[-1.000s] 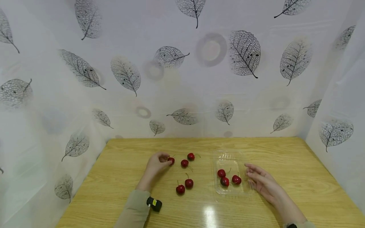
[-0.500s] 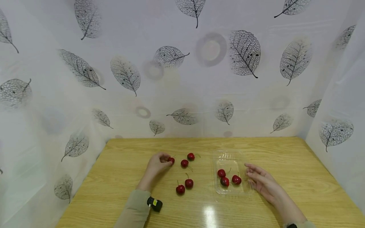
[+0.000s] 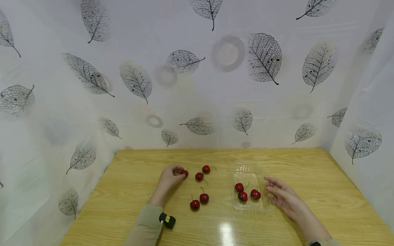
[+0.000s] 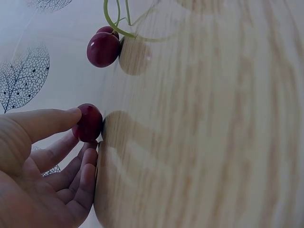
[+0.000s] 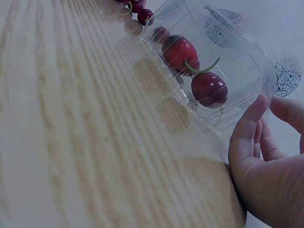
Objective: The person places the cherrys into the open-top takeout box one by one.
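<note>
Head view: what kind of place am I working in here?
Probably a small staged tabletop booth, not a real kitchen. A wooden table is enclosed behind and at both sides by white sheeting printed with leaves. On it lie only loose cherries and a clear plastic tray holding three more.

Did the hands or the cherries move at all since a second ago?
Nothing visibly changed. The left hand still pinches one cherry on the table, and the right hand still rests against the clear tray with three cherries inside. The four loose cherries lie where they were.
</note>
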`<state>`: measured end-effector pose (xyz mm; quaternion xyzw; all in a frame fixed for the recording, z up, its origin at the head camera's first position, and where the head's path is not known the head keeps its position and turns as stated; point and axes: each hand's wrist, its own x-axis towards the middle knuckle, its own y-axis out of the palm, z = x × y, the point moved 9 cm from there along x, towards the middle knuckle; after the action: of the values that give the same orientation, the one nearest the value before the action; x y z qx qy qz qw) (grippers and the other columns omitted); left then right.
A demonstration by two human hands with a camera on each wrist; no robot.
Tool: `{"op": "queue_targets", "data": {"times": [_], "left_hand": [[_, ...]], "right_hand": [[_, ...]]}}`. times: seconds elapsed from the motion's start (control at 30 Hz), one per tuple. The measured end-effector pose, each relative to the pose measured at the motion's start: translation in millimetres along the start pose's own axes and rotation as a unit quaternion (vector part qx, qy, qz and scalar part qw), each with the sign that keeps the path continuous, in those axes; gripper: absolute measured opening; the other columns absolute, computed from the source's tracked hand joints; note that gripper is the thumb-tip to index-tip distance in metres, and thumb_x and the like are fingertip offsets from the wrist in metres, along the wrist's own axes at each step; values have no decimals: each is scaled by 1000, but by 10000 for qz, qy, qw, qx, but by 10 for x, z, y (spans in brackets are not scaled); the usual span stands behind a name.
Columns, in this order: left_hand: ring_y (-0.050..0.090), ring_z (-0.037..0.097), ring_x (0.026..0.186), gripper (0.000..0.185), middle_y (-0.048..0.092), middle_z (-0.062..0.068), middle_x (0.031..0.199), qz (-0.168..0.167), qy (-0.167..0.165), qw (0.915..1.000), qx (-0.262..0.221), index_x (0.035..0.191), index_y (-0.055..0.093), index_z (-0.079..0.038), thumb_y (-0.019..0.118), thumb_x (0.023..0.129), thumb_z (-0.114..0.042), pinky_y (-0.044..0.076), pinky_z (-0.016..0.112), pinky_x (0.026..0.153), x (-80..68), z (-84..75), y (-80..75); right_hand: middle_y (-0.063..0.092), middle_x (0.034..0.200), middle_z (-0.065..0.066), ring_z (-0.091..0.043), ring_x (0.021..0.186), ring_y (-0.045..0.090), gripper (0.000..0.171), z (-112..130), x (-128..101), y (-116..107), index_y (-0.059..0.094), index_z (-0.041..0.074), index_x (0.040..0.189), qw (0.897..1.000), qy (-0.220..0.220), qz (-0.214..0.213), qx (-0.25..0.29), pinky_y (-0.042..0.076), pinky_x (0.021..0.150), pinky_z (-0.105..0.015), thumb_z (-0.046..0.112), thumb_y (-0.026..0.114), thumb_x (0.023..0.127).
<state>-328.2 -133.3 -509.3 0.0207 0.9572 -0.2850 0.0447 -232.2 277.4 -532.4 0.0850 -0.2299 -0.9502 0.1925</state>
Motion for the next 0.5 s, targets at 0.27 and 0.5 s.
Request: {"op": "queue_targets", "data": {"times": [0.27,0.5], "left_hand": [[69,27,101,26,73,17,114,-18,-35,10000,-36,119,72,1,77,94,-7,59,44,95,-6,14,0],[69,27,103,28,74,17,115,-4,-112,9994,-327,119,71,1,78,94,-9,58,45,97,-21,33,6]], "right_hand": [[67,117,13,1,106,66,45,-2,-7,6,70,31,131,10000,3,20,-10,58,90,-16,0,43,112],[67,116,13,1,105,67,44,0,-7,8,70,30,131,10000,27,0,5,58,90,-16,1,44,112]]}}
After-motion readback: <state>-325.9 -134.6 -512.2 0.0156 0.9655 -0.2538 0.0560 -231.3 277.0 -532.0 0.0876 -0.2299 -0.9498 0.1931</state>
